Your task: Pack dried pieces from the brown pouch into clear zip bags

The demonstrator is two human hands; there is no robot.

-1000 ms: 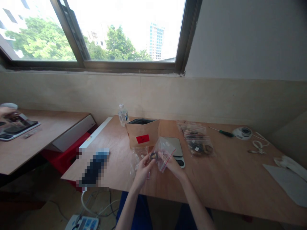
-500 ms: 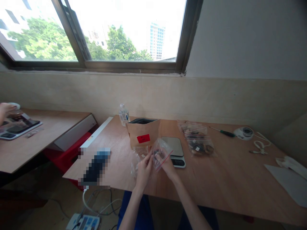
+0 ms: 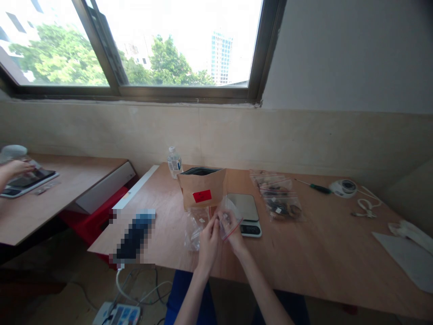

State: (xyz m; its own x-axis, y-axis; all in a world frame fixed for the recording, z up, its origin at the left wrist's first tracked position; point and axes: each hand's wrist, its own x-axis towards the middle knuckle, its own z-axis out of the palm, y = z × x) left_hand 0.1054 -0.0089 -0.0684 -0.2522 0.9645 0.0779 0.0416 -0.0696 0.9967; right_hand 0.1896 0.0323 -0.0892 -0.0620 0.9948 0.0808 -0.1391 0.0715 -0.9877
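Note:
A clear zip bag with a red seal strip is held between my two hands, in front of a small kitchen scale. My left hand pinches the bag's left side. My right hand is closed on it from the right, partly seen through the plastic. Whether anything sits inside this bag is too small to make out. More clear plastic bags lie just left of my left hand. Behind them stands an open brown paper pouch with a red label.
Filled zip bags lie right of the scale. Farther right are a green-handled screwdriver, a white dome camera with its cable and a white sheet. A water bottle stands at the back. Another person's hand works at the left table.
My left hand has moved slightly right, closer to my right hand, and the bag has tilted a little. At the left table, the other person's hand has moved right and down.

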